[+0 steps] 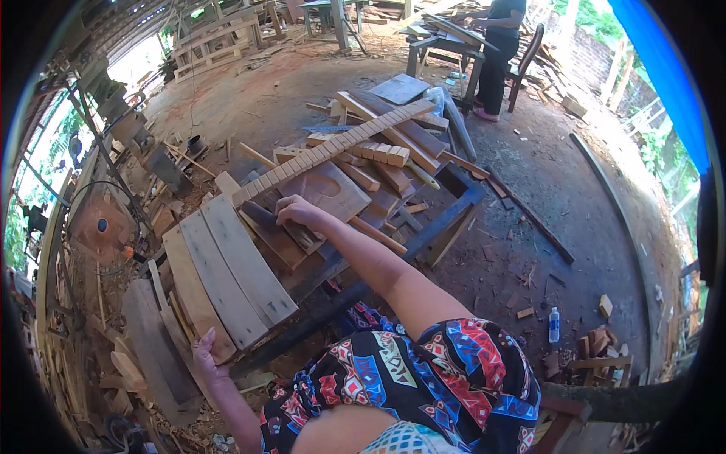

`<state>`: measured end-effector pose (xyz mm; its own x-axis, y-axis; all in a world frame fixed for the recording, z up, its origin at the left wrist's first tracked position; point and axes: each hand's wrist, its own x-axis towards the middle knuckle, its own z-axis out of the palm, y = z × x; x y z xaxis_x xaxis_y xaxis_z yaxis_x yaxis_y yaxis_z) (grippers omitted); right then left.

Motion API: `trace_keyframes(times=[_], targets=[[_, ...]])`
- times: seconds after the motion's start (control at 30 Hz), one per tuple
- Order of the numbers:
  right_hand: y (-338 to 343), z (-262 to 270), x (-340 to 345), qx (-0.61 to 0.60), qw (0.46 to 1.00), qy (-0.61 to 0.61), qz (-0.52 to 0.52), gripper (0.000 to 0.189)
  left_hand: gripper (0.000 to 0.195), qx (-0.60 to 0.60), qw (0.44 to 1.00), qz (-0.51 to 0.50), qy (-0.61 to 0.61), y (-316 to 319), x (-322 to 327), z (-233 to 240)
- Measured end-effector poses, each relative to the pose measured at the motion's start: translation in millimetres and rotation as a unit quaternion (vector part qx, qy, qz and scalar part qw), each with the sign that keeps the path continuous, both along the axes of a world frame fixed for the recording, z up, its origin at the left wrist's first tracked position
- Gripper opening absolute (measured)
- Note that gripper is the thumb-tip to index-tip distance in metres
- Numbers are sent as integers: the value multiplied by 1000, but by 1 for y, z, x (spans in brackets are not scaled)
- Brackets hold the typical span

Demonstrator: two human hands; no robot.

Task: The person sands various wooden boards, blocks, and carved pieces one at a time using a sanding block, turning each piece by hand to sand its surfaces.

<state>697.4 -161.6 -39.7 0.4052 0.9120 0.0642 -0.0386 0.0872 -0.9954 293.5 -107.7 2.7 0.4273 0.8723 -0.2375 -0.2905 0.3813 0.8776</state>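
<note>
My left hand [209,358] is at the near left corner of a panel of pale wooden boards [232,272], its thumb up against the edge of the outermost board. The boards lie side by side, the two farther right greyer and dotted with dark marks. My right hand [299,215] reaches across the worktable, its fingers closed around the end of a dark brown block-like piece [259,214]. Under and beside this hand lie brown wooden boards [278,244] and a flat board with a curved outline [326,190]. A long notched wooden strip [340,142] crosses the pile.
A dark table frame [431,218] edges the pile. At left stands an orange-centred fan [102,226], with a weathered plank [153,346] below it. A plastic bottle [553,325] stands on the floor at right. Another person [499,51] is beside a far table [442,48].
</note>
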Motion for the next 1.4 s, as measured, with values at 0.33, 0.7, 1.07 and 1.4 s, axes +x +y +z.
trace_keyframes(times=[0.33, 0.7, 1.07, 1.4], targets=[[-5, 3, 6, 2, 998, 58, -9, 7, 25, 32, 999, -31, 11, 6, 1, -16], [-12, 4, 6, 3, 997, 78, 2, 7, 25, 29, 998, -50, 40, 5, 0, -47], [-23, 17, 3, -53, 999, 9, 1, 15, 31, -1, 997, -47, 65, 2, 7, -42], [7, 3, -4, -26, 999, -20, 35, 7, 28, 86, 990, -21, 106, -7, -20, -41]])
